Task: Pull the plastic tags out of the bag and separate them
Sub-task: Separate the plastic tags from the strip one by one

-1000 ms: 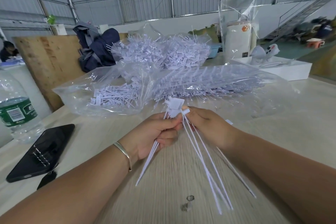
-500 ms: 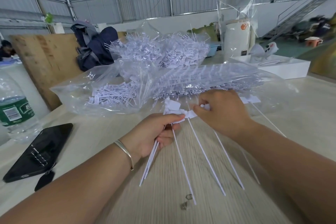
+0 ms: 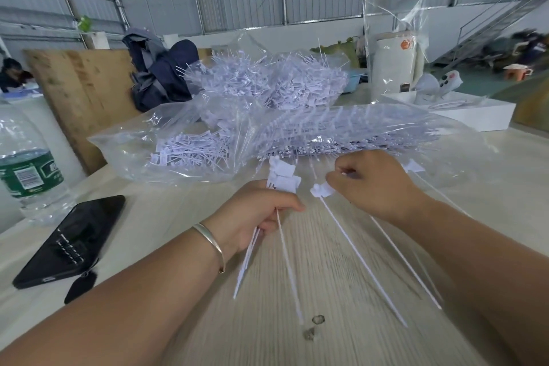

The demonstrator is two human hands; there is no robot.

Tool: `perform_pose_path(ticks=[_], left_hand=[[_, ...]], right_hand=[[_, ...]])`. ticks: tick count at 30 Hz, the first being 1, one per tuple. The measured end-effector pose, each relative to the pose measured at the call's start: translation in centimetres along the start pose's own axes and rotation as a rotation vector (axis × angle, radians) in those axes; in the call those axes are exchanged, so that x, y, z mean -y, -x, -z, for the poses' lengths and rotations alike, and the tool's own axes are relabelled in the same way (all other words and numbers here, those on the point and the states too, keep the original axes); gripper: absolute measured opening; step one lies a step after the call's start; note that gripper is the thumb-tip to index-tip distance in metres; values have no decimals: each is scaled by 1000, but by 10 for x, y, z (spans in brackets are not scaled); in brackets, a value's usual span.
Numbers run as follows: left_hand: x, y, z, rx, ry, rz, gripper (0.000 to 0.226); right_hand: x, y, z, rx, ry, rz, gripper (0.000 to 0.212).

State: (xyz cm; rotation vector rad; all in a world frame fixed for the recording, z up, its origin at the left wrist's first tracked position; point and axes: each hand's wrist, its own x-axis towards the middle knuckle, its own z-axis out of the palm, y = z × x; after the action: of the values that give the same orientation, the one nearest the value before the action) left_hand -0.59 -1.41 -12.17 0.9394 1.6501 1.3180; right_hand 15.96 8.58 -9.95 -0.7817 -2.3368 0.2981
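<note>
A clear plastic bag (image 3: 142, 154) full of white plastic tags lies across the table in front of me. My left hand (image 3: 255, 214) grips a small bunch of tags (image 3: 282, 178) by their heads, their thin tails hanging toward me. My right hand (image 3: 374, 184) pinches several other tags, one head (image 3: 320, 190) sticking out at its fingertips, tails (image 3: 365, 267) fanning down over the table. A gap separates the two bunches. Behind the bag rises a loose heap of tags (image 3: 267, 83).
A black phone (image 3: 71, 241) lies at the left, beside a water bottle (image 3: 26, 166). A white tray (image 3: 475, 113) and a white canister in plastic wrap (image 3: 392, 65) stand at the back right. A dark backpack (image 3: 160, 74) leans against a wooden board (image 3: 80, 92).
My right hand has pulled its tags rightward, away from the bunch in my left hand. The two bunches, joined a second ago, now hang apart.
</note>
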Motion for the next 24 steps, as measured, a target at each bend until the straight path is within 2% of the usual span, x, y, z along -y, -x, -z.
perform_pose_path(ticks=[3, 6, 7, 11, 15, 18, 22, 24], left_hand=[[2, -3, 4, 0, 99, 12, 33], [1, -2, -1, 19, 234, -10, 10], [1, -1, -3, 27, 255, -12, 10], [-1, 1, -4, 126, 333, 42, 28], [-4, 3, -3, 152, 271, 42, 35], [-3, 2, -5, 127, 218, 27, 37], [-2, 1, -5, 69, 286, 50, 31], [-3, 2, -6, 53, 305, 38, 31]], right_hand=[[1, 2, 0, 9, -126, 15, 33], [4, 2, -2, 59, -54, 108, 24], [5, 3, -3, 69, -12, 152, 23], [7, 3, -7, 39, 144, 289, 24], [3, 1, -8, -3, 209, 344, 22], [0, 0, -10, 26, 146, 353, 24], [3, 2, -9, -56, 343, 269, 20], [3, 1, -7, -72, 408, 189, 25]])
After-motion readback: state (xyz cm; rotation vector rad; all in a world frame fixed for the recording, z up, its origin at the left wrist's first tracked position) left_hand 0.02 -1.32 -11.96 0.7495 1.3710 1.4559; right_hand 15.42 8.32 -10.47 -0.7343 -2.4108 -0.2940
